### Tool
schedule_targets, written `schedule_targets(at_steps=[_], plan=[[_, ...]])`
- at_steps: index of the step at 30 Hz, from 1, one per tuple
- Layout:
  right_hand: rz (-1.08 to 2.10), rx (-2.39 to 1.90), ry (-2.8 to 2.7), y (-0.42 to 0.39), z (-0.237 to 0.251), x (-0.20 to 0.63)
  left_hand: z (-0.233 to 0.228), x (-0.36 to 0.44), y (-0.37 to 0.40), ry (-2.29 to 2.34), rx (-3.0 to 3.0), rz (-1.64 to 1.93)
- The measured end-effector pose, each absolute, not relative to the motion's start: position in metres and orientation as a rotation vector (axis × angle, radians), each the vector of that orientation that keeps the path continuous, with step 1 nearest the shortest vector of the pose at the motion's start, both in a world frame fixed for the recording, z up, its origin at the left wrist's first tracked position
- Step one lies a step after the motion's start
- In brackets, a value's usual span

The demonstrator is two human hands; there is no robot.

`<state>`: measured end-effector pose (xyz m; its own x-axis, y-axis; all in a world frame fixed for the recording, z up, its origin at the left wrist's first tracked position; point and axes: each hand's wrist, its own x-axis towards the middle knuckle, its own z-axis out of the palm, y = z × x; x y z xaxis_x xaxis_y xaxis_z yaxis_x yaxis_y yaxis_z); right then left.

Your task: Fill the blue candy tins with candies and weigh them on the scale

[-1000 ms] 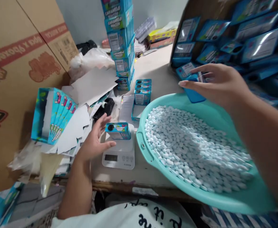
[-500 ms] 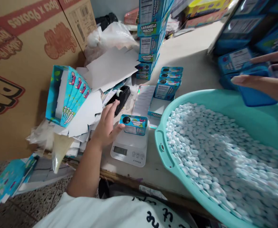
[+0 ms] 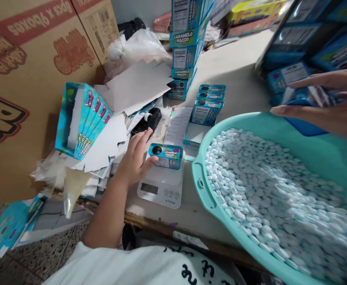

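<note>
My left hand [image 3: 135,158] rests beside a small blue "Caramelo Macizo" box [image 3: 165,155] that sits on a white digital scale [image 3: 160,184]; its thumb touches the box's left end and the fingers are spread. My right hand [image 3: 324,103] hovers over the far rim of a teal basin [image 3: 204,186] and grips a blue flat packet [image 3: 305,120]. Small white candies [image 3: 268,190] fill the basin.
A tall stack of blue candy boxes [image 3: 185,47] stands behind the scale, with three small boxes [image 3: 207,103] near it. A tape dispenser [image 3: 148,118], loose white cardboard [image 3: 137,85], a folded carton bundle [image 3: 82,120] and a big brown carton [image 3: 27,71] crowd the left. More blue boxes [image 3: 312,43] pile at right.
The view swung left and down. My left hand closed in until the thumb met the box on the scale. My right hand stayed above the basin with the packet.
</note>
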<state>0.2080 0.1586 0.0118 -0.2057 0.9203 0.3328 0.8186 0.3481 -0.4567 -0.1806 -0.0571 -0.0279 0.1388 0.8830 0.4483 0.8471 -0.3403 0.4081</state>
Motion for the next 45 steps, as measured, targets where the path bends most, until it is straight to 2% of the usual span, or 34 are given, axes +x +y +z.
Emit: schedule_targets(at_steps=[4, 7, 10, 16, 22, 27, 32, 36, 41, 45], plan=[[0.126, -1.525, -2.081, 0.153, 0.018, 0.2, -0.025, -0.176, -0.057, 1.735, 2.206, 0.96], [0.234, -1.564, -2.082, 0.144, 0.028, 0.195, -0.027, -0.168, -0.057, 1.691, 1.998, 0.956], [0.322, -1.529, -2.095, 0.136, 0.036, 0.193, -0.024, -0.156, -0.056, 1.657, 1.955, 1.108], [0.371, -1.46, -2.154, 0.134, 0.038, 0.193, 0.014, -0.118, -0.056, 1.739, 2.764, 1.435], [0.402, -1.461, -2.191, 0.13, 0.046, 0.193, 0.02, -0.082, -0.047, 1.758, 3.123, 0.829], [0.418, -1.483, -2.194, 0.129, 0.05, 0.197, 0.013, -0.085, -0.046, 1.71, 3.141, 1.187], [0.318, -1.523, -2.227, 0.134, 0.043, 0.198, 0.012, -0.094, -0.046, 1.748, 3.116, 0.908], [0.235, -1.508, -2.26, 0.14, 0.036, 0.2, 0.013, -0.093, -0.045, 1.674, 3.182, 1.107], [0.229, -1.506, -2.262, 0.144, 0.034, 0.204, 0.018, -0.09, -0.042, 1.675, 3.152, 0.903], [0.227, -1.506, -2.266, 0.143, 0.035, 0.205, 0.017, -0.095, -0.04, 1.676, 3.16, 0.954]])
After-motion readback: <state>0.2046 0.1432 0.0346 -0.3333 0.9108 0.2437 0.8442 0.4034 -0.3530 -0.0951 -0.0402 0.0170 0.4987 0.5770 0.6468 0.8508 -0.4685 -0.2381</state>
